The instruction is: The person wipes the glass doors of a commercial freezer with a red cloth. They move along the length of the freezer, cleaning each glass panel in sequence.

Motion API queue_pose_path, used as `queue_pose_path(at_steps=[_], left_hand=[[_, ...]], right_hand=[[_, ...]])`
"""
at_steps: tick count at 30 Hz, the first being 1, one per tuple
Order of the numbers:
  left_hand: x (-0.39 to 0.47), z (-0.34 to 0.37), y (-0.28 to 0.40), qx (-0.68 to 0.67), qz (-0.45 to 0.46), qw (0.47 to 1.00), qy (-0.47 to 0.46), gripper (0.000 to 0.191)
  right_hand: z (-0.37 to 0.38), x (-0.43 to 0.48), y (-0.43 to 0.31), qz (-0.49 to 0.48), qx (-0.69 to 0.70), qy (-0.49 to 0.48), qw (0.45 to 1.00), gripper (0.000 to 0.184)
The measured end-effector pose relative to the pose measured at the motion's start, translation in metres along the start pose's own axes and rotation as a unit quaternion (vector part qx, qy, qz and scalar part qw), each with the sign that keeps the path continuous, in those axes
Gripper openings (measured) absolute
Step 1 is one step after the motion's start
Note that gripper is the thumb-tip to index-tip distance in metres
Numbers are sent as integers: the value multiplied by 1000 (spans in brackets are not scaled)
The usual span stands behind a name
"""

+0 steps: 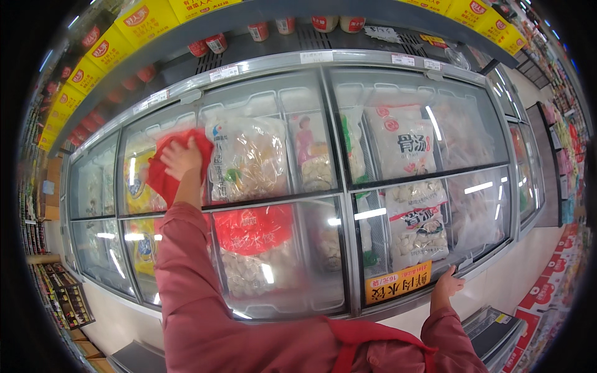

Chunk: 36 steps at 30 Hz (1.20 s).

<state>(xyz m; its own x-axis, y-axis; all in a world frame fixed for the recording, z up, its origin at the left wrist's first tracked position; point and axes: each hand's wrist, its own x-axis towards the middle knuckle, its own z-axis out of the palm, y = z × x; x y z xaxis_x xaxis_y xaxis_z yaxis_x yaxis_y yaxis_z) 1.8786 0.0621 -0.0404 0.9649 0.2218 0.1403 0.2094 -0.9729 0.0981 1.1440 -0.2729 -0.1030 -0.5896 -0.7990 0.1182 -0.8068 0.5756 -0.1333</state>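
My left hand [181,157] lies spread on a red cloth [161,179], which is pressed to the upper glass lid of a chest freezer [352,205] at the left. My right hand [448,285] rests on the freezer's front edge at the lower right, near a small clear handle [465,263]; it holds no loose object. Beneath the glass lie bagged frozen foods: a clear white bag [247,156] beside the cloth, a red and white bag of dumplings [254,252] and more white bags [417,224]. An orange sign [398,283] with writing sits left of my right hand.
Above the freezer's far edge runs a dark shelf [298,44] with jars [216,43] on it. Yellow boxes [144,21] line a higher shelf. A dark stool-like or box-like object [492,328] stands at the lower right. Stocked shelves [60,296] stand at the left.
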Motion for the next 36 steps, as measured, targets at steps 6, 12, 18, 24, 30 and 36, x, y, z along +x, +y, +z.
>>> queue_pose_path(at_steps=[6, 12, 18, 24, 30, 36], left_hand=[[-8, -2, 121, -41, 189, 981, -1, 86], [-14, -4, 202, -60, 239, 969, -16, 91], [-48, 0, 254, -60, 259, 963, -43, 93], [-111, -23, 285, -148, 474, 861, -110, 69], [-160, -28, 267, -167, 553, 807, -127, 65], [-188, -45, 139, -160, 610, 767, -119, 68]], right_hand=[[2, 2, 6, -30, 14, -4, 999, 85], [-5, -5, 0, -15, 17, 0, 1000, 83], [0, -1, 8, -35, -3, 18, 999, 84], [5, 4, 10, -37, 6, 13, 999, 87], [9, 16, 7, -13, -24, 6, 1000, 89], [15, 24, 10, 4, -22, 12, 1000, 90]])
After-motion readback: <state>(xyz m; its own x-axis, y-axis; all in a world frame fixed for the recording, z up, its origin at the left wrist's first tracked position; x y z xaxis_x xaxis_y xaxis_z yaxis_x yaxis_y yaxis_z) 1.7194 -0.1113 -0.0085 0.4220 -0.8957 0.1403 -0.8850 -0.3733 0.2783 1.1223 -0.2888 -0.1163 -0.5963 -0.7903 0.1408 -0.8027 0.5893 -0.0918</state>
